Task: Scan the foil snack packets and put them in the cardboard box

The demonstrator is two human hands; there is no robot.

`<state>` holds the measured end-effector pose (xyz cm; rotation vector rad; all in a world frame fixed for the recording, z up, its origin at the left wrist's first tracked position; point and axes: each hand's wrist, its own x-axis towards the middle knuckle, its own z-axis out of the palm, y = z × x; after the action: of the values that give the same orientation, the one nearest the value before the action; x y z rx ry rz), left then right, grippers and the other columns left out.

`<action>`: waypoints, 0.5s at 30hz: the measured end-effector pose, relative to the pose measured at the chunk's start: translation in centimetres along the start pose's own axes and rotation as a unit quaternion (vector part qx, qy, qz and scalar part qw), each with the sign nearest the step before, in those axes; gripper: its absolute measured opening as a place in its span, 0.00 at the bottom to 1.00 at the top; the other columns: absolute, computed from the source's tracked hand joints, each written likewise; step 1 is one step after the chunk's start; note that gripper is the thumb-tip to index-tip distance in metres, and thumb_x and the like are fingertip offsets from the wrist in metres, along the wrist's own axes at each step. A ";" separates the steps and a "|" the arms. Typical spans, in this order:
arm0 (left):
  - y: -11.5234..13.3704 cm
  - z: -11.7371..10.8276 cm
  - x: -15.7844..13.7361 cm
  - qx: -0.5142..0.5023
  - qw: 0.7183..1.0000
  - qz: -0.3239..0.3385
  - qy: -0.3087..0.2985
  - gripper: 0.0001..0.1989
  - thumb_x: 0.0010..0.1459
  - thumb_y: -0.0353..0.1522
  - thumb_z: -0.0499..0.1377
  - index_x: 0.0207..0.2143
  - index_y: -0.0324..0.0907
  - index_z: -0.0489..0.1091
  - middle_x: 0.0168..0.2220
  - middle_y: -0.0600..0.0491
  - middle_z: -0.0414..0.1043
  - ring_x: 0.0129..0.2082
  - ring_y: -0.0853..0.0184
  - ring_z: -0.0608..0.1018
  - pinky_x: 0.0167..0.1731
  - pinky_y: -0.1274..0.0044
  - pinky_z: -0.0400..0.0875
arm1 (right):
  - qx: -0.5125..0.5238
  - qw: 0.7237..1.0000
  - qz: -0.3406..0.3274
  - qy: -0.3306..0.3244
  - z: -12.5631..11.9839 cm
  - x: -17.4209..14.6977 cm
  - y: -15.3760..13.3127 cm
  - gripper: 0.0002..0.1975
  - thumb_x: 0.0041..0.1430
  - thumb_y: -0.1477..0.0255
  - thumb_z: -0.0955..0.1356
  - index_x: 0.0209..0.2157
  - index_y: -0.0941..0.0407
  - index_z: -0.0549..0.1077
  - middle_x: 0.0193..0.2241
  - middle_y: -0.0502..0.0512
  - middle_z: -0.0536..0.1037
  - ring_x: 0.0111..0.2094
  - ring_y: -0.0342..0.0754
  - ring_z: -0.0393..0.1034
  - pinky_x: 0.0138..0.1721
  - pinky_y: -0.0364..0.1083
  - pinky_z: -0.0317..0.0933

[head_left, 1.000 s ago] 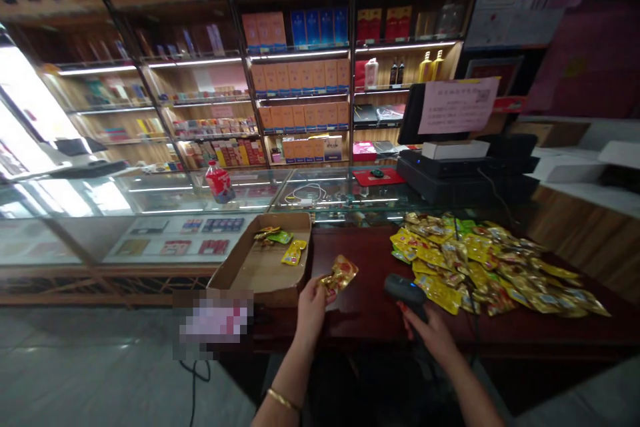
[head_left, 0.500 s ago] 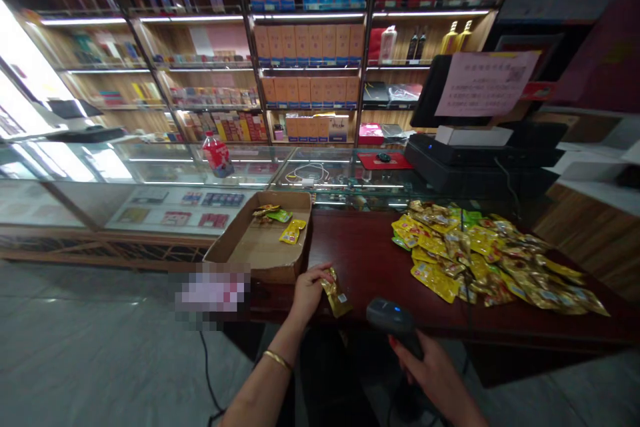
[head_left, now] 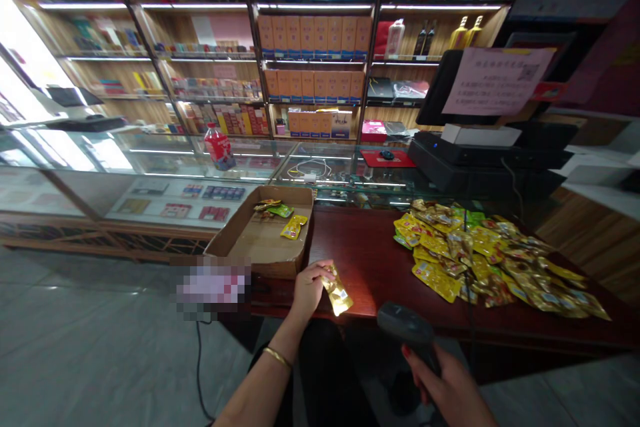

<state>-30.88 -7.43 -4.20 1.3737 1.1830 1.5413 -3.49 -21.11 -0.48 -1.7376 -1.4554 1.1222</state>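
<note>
Between the fingers of my left hand point(head_left: 310, 287) is a gold snack packet point(head_left: 339, 293), held by its upper end near the table's front edge, its white label facing up. Bright light falls on it and on the wood beside it. My right hand point(head_left: 445, 373) is wrapped around the handle of a dark barcode scanner point(head_left: 406, 323), whose head points left at the packet. A shallow cardboard box point(head_left: 260, 240) beyond my left hand holds several packets, including a yellow packet point(head_left: 294, 227). To the right lies a heap of gold and yellow packets point(head_left: 465, 247).
The dark red table point(head_left: 350, 233) meets a glass display counter point(head_left: 250, 173) at the back. On the counter stand a red bottle point(head_left: 219, 147), a mouse point(head_left: 387, 155) on a red mat and a monitor point(head_left: 440, 90) with a paper notice. A cable point(head_left: 199, 367) hangs at left.
Light now shines on the gold packet and the nearby wood. The scanner has shifted slightly right and down with my right hand. My left hand keeps its hold.
</note>
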 end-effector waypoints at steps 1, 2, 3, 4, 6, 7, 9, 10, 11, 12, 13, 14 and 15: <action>0.0 0.0 0.0 0.003 1.000 0.001 0.000 0.18 0.42 0.22 0.51 0.21 0.44 0.80 0.45 0.48 0.81 0.44 0.62 0.80 0.47 0.72 0.73 | 0.001 1.000 0.000 -0.001 -0.1 0.0 -0.2 0.22 0.55 0.47 0.64 0.25 0.51 0.68 0.14 0.45 0.68 0.17 0.45 0.67 0.21 0.43 0.59; 0.0 0.0 0.0 0.006 1.000 0.002 -0.001 0.18 0.42 0.22 0.51 0.21 0.44 0.80 0.45 0.48 0.81 0.44 0.62 0.80 0.47 0.72 0.73 | 0.003 1.000 0.000 0.002 -0.1 0.0 -0.4 0.22 0.56 0.47 0.64 0.25 0.52 0.68 0.14 0.45 0.69 0.17 0.45 0.67 0.21 0.43 0.59; 0.1 -0.1 0.0 0.009 1.000 0.003 -0.001 0.18 0.42 0.22 0.51 0.21 0.44 0.80 0.45 0.48 0.81 0.45 0.62 0.80 0.47 0.72 0.73 | 0.006 1.000 -0.001 0.005 -0.1 0.0 -0.6 0.22 0.56 0.47 0.64 0.25 0.52 0.68 0.14 0.45 0.69 0.17 0.45 0.67 0.21 0.43 0.59; 0.1 -0.1 0.0 0.011 1.000 0.004 -0.002 0.18 0.43 0.22 0.51 0.21 0.44 0.80 0.46 0.48 0.81 0.45 0.62 0.80 0.47 0.72 0.73 | 0.009 1.000 -0.001 0.008 -0.1 -0.1 -0.8 0.22 0.56 0.47 0.64 0.25 0.52 0.68 0.15 0.45 0.69 0.17 0.45 0.67 0.21 0.43 0.59; 0.2 -0.2 0.0 0.018 1.000 0.006 -0.006 0.18 0.44 0.22 0.51 0.22 0.44 0.80 0.46 0.48 0.81 0.45 0.62 0.81 0.47 0.72 0.73 | 0.015 1.000 0.000 0.014 -0.1 -0.2 -1.2 0.22 0.56 0.47 0.64 0.25 0.52 0.68 0.15 0.45 0.69 0.17 0.45 0.67 0.21 0.43 0.59; 0.3 -0.2 0.0 0.020 1.000 0.007 -0.008 0.18 0.44 0.22 0.51 0.22 0.44 0.80 0.46 0.48 0.81 0.45 0.62 0.81 0.48 0.72 0.73 | 0.017 1.000 0.000 0.017 0.0 -0.3 -1.4 0.22 0.56 0.48 0.64 0.25 0.52 0.68 0.15 0.45 0.69 0.17 0.45 0.68 0.22 0.43 0.59; 0.3 -0.2 0.0 0.020 1.000 0.009 -0.008 0.18 0.43 0.22 0.51 0.22 0.44 0.80 0.47 0.48 0.81 0.45 0.62 0.81 0.48 0.71 0.73 | 0.020 1.000 0.000 0.021 0.1 -0.4 -1.7 0.21 0.56 0.48 0.64 0.26 0.52 0.69 0.15 0.45 0.69 0.17 0.45 0.68 0.22 0.43 0.59; 0.2 -0.2 0.0 0.018 1.000 0.008 -0.006 0.18 0.43 0.22 0.51 0.22 0.44 0.80 0.46 0.48 0.81 0.45 0.62 0.81 0.48 0.71 0.73 | 0.022 0.999 0.000 0.024 0.2 -0.4 -1.8 0.21 0.56 0.49 0.64 0.26 0.52 0.70 0.15 0.45 0.70 0.17 0.45 0.68 0.22 0.43 0.59; 0.1 -0.1 0.0 0.015 1.000 0.006 -0.003 0.18 0.42 0.22 0.50 0.21 0.44 0.80 0.46 0.48 0.81 0.45 0.62 0.81 0.47 0.71 0.73 | 0.023 0.999 0.001 0.025 0.4 -0.3 -1.8 0.21 0.56 0.49 0.64 0.26 0.52 0.70 0.15 0.45 0.70 0.17 0.45 0.67 0.22 0.43 0.58; 0.1 -0.1 0.0 0.013 1.000 0.004 0.000 0.18 0.41 0.22 0.50 0.21 0.44 0.80 0.45 0.48 0.82 0.45 0.62 0.81 0.47 0.71 0.73 | 0.025 0.999 0.002 0.026 0.5 -0.3 -1.8 0.21 0.56 0.49 0.64 0.26 0.52 0.70 0.15 0.45 0.70 0.17 0.45 0.67 0.21 0.43 0.58; 0.0 -0.1 0.1 0.011 1.000 0.002 0.002 0.18 0.40 0.22 0.50 0.21 0.44 0.79 0.44 0.48 0.82 0.45 0.61 0.81 0.47 0.71 0.73 | 0.026 0.999 0.003 0.027 0.6 -0.2 -1.8 0.21 0.56 0.49 0.64 0.27 0.52 0.70 0.16 0.44 0.70 0.17 0.45 0.67 0.21 0.43 0.58; -0.1 -0.1 0.1 0.009 1.000 -0.001 0.003 0.18 0.40 0.22 0.50 0.20 0.44 0.79 0.44 0.48 0.82 0.44 0.61 0.81 0.46 0.71 0.73 | 0.027 0.999 0.003 0.027 0.7 0.0 -1.7 0.21 0.56 0.49 0.64 0.28 0.53 0.70 0.16 0.44 0.70 0.17 0.45 0.67 0.22 0.43 0.59; -0.1 0.0 0.1 0.008 1.000 -0.002 0.005 0.18 0.40 0.22 0.50 0.20 0.44 0.79 0.43 0.48 0.82 0.44 0.61 0.81 0.46 0.71 0.73 | 0.027 0.999 0.003 0.026 0.8 0.1 -1.6 0.21 0.56 0.48 0.64 0.29 0.53 0.71 0.16 0.44 0.70 0.17 0.45 0.67 0.22 0.43 0.59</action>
<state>-30.94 -7.34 -4.27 1.3750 1.2057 1.5399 -4.98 -20.73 0.53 -1.7228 -1.3775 1.1001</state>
